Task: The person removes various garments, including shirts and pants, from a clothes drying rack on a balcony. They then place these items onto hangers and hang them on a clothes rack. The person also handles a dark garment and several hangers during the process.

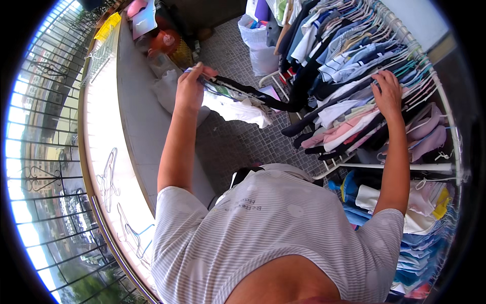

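Note:
My left hand (pixel 191 89) is raised and closed around the top of a small bunch of garments. A white garment (pixel 235 108) hangs from it, with a long black piece of cloth (pixel 254 91) stretching toward the rack. My right hand (pixel 388 93) rests among the hung clothes, fingers bent at the shoulder of a dark garment (pixel 353 91). Whether those fingers grip a hanger cannot be made out. Packed tightly on plastic hangers (pixel 417 76), many shirts (pixel 353 60) hang from the white rail (pixel 402 30). Below my right hand hangs a pink garment (pixel 341 129).
Wire hangers (pixel 110 178) lie on the bright ledge (pixel 100 114) to my left, beside a barred window (pixel 45 152). A stuffed white bag (pixel 262 49) stands on the tiled floor (pixel 228 45). More clothes (pixel 421 243) hang on my right. Near the wall sits an orange object (pixel 165 41).

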The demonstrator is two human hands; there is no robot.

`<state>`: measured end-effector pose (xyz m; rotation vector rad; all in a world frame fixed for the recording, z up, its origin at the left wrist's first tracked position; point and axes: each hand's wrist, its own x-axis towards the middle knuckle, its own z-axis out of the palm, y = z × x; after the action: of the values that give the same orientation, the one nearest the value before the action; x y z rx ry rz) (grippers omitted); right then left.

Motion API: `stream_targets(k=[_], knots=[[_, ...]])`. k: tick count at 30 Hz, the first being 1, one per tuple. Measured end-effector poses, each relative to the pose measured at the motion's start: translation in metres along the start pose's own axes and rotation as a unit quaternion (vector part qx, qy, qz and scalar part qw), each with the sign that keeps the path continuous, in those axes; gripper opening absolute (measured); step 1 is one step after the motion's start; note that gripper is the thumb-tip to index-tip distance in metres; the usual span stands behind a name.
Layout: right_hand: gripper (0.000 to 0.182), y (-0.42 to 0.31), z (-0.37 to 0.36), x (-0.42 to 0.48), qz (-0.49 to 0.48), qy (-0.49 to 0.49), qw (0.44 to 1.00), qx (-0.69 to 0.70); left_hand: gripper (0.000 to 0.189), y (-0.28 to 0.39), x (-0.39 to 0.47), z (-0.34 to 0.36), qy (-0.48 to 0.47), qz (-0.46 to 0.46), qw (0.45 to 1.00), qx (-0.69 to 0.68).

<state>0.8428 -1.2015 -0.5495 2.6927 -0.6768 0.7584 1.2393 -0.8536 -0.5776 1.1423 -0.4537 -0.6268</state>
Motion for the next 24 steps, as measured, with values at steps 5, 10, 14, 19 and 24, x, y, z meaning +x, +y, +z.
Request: stream_targets(k=[5,10,14,19,24], knots=[[0.017,0.001,0.015,0.002,0.028,0.006,0.999,-0.036,0.033,0.004,0.020,-0.059,0.066,0.049,0.979,-0.189],[0.016,-0.003,0.012,-0.002,0.066,-0.019,0.996,-0.055,0.044,0.016,0.032,-0.095,0.043,0.036,0.976,-0.212],[0.012,0.003,-0.002,-0.010,0.072,-0.037,0.995,-0.063,0.047,0.020,0.046,-0.099,-0.006,0.032,0.986,-0.166],[0.013,0.005,-0.026,-0.008,0.098,-0.055,0.986,-0.123,0.046,0.017,0.071,-0.092,-0.063,0.027,0.989,-0.133],[0.010,0.016,-0.031,0.046,0.107,0.012,0.993,-0.045,0.036,0.020,0.078,-0.036,-0.111,0.040,0.992,-0.034]])
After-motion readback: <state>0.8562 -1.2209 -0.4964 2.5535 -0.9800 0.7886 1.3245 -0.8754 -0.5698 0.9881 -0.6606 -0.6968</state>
